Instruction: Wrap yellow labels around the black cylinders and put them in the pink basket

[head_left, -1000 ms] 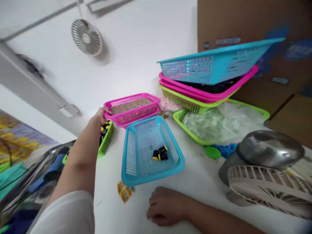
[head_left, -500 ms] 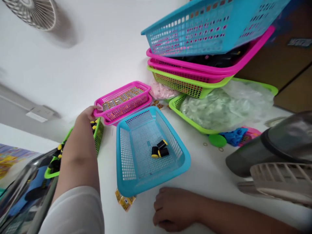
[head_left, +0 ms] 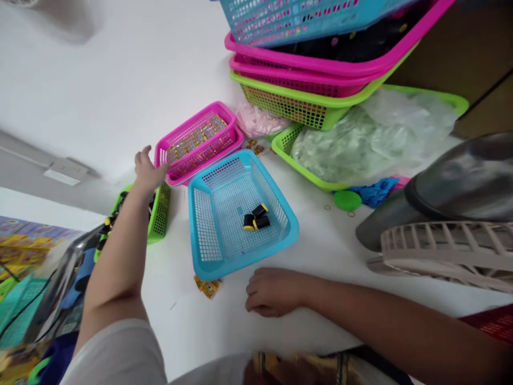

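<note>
My left hand (head_left: 147, 170) is open, fingers spread, just beside the near left corner of a pink basket (head_left: 161, 143). That basket holds rows of small clear pieces with gold bands (head_left: 196, 140) and rests on another pink basket. My right hand (head_left: 265, 293) lies on the white table with curled fingers and nothing visible in it. Between my hands stands a blue basket (head_left: 211, 271) with three small black cylinders (head_left: 260, 221) with yellow ends inside. Small printed yellow packets (head_left: 208, 287) lie by its near left corner.
A green basket (head_left: 161, 219) of black and yellow pieces is behind my left forearm. Stacked baskets (head_left: 288, 85) stand at the back right, near a green basket with bagged pale material (head_left: 340, 147). A dark tumbler (head_left: 436, 192) and a fan (head_left: 449, 248) are at right.
My left hand has let go of the pink basket's rim, with its fingers now spread beside it. My right hand stays on the table. The view has tilted downward.
</note>
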`<state>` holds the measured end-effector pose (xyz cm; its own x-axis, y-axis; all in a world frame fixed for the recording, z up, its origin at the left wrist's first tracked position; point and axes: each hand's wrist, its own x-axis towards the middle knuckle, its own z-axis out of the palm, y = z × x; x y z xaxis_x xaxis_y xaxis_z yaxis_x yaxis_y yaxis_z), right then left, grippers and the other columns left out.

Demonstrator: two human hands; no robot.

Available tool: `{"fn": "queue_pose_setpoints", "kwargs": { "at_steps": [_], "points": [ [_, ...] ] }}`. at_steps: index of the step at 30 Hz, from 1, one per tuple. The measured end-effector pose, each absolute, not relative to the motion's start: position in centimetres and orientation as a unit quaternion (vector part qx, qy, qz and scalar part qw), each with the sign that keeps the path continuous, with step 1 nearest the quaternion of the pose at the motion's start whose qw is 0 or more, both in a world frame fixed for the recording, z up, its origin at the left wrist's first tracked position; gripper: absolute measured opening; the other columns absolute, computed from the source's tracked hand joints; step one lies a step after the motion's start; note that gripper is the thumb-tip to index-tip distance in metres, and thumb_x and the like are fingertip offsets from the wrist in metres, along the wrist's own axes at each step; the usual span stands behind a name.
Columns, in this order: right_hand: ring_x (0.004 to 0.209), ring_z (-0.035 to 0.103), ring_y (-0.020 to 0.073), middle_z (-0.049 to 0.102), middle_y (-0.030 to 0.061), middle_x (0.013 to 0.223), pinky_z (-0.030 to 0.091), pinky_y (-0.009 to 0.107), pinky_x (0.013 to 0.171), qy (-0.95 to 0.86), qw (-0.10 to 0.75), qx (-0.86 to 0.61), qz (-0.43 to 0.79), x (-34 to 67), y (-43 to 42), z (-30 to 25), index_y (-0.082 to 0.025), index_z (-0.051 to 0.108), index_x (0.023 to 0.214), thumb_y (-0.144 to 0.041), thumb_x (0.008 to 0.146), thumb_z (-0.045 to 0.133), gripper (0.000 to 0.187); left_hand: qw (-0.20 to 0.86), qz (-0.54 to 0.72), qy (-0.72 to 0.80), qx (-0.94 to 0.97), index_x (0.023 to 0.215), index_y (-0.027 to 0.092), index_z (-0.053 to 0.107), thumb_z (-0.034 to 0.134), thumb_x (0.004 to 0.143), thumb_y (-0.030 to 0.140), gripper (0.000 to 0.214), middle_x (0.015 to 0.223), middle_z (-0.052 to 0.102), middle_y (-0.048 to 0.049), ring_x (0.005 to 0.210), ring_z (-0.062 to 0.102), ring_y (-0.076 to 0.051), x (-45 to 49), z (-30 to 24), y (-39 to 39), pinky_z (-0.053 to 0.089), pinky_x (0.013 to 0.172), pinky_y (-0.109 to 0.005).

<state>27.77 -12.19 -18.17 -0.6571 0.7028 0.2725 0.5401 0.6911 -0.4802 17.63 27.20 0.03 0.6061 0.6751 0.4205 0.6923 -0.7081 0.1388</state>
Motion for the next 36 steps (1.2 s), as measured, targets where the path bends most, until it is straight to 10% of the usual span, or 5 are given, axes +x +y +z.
{"fn": "queue_pose_setpoints", "kwargs": {
  "at_steps": [5, 14, 23, 27, 36],
  "points": [
    [0.080, 0.065, 0.0158, 0.077, 0.0021, 0.087, 0.038, 0.033, 0.074, -0.894, 0.238, -0.345, 0.161, 27.8, -12.2, -18.6, -0.022, 0.075, 0.101, -0.023, 0.097, 0.062, 0.013, -0.140, -0.184, -0.480, -0.846, 0.157, 0.020, 0.035, 0.081, 0.080, 0.023, 0.090, 0.174, 0.017, -0.0180, 0.164, 0.016, -0.039, 12.7, -4.4, 13.3, 0.020, 0.134, -0.062],
    [0.071, 0.061, 0.0141, 0.072, 0.0029, 0.076, 0.040, 0.030, 0.068, -0.919, 0.233, -0.315, 0.040, 28.1, -11.9, -17.6, -0.019, 0.075, 0.101, -0.022, 0.098, 0.060, 0.015, -0.474, -0.108, -0.535, -0.691, 0.123, 0.016, 0.056, 0.077, 0.076, 0.027, 0.053, 0.104, 0.075, -0.0135, 0.083, 0.077, -0.025, 12.0, -8.3, 3.3, 0.066, 0.074, -0.038],
    [0.073, 0.063, 0.0190, 0.071, 0.0001, 0.071, 0.045, 0.036, 0.071, -0.767, 0.401, -0.451, -0.220, 32.1, -16.8, -11.9, -0.029, 0.074, 0.102, -0.025, 0.098, 0.051, 0.024, -0.342, -0.113, -0.510, -0.781, 0.120, 0.013, 0.066, 0.033, 0.099, 0.045, 0.049, 0.107, 0.075, -0.0188, 0.098, 0.076, -0.034, 5.9, -10.0, -2.4, 0.064, 0.078, -0.049],
    [0.078, 0.068, 0.0214, 0.077, 0.0067, 0.079, 0.043, 0.035, 0.075, -0.670, 0.346, -0.637, -0.158, 32.2, -16.2, -10.7, -0.022, 0.077, 0.093, -0.027, 0.099, 0.048, 0.030, -0.200, -0.127, -0.502, -0.832, 0.137, 0.014, 0.061, 0.060, 0.091, 0.040, 0.054, 0.157, 0.051, -0.0222, 0.149, 0.045, -0.042, 3.6, -12.6, -3.7, 0.043, 0.120, -0.060],
    [0.062, 0.064, 0.0206, 0.076, 0.0113, 0.071, 0.022, 0.032, 0.059, -0.603, 0.179, -0.776, -0.055, 31.5, -15.9, -10.1, -0.020, 0.072, 0.069, -0.051, 0.104, 0.042, 0.056, -0.066, -0.115, -0.461, -0.877, 0.136, 0.019, 0.068, 0.057, 0.101, 0.029, 0.038, 0.168, 0.040, -0.0171, 0.150, 0.041, -0.044, 3.1, -15.8, -7.8, 0.038, 0.122, -0.065]
  ]
}}
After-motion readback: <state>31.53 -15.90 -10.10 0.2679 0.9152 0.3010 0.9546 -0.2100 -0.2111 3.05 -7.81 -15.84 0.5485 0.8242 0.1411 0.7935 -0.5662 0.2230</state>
